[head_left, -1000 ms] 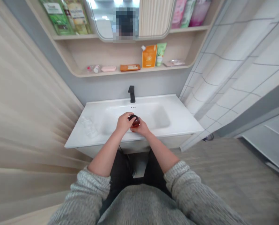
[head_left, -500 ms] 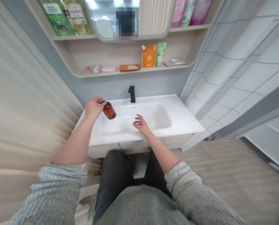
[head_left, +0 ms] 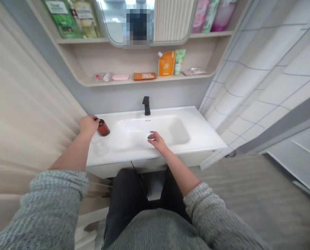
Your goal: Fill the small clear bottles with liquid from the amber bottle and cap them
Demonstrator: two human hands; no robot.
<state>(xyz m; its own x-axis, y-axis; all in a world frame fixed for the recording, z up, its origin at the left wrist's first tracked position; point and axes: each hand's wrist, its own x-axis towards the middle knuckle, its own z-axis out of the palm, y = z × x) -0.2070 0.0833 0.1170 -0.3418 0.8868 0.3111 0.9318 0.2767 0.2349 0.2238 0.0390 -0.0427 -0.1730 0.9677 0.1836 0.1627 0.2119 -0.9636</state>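
A brown bottle is gripped near its dark neck by my left hand, over the left end of the white counter; whether its base touches the counter I cannot tell. Over the white basin hovers my right hand, its fingers curled around something small, partly dark, that is too small to name. A clear, see-through object sits on the counter just in front of the bottle.
A black faucet rises behind the basin. Above is a shelf with an orange pouch, a green tube and small items. A beige curtain hangs close on the left.
My left hand has carried the brown bottle leftward, away from the basin to the counter's left end. My right hand has hardly moved. The clear object now shows.
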